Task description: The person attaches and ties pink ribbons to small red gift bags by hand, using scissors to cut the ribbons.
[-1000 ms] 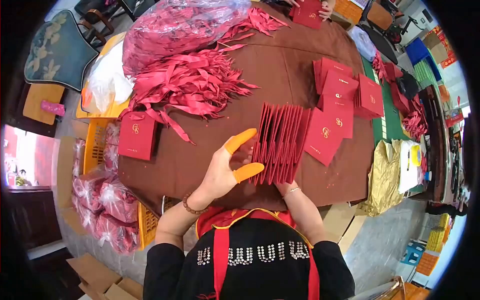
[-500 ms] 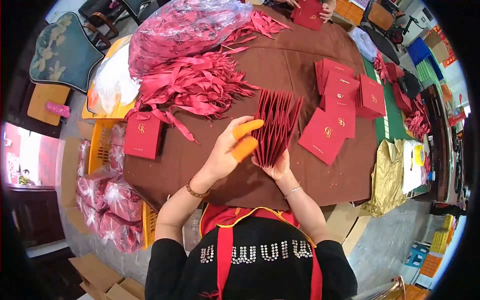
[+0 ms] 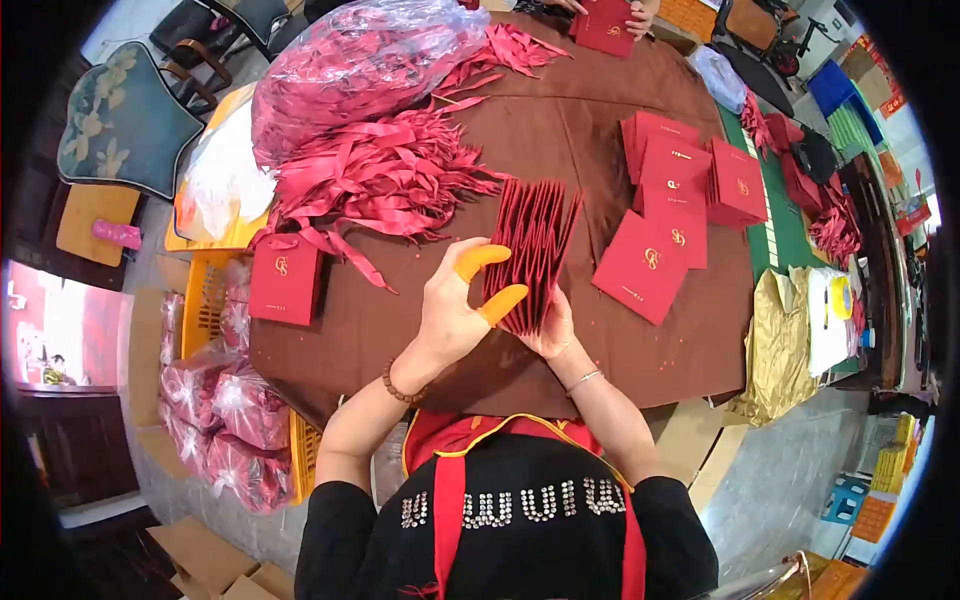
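The right hand grips a thick bunch of dark red folded paper pieces with zigzag sides from below and from its right side. The bunch is up in front of the person, over the near half of the round tabletop with a brown cloth. The left hand is curved at the bunch's left side, with orange covers on its thumb and one finger. Those two are spread apart, and I can't tell if they squeeze the paper.

A big, see-through plastic bag on the tabletop is full of red ribbons. A messy heap of loose, shiny red ribbons lies right beside it. Near the heap sits a square red paper packet with gold letters.

On the floor to the left, a yellow-orange plastic crate with holes holds clear plastic bags packed with red things. Close by is a brown cardboard box with open flaps; I can't see what is inside.

To the right of the bunch, flat red squares with gold letters lie partly on top of each other.
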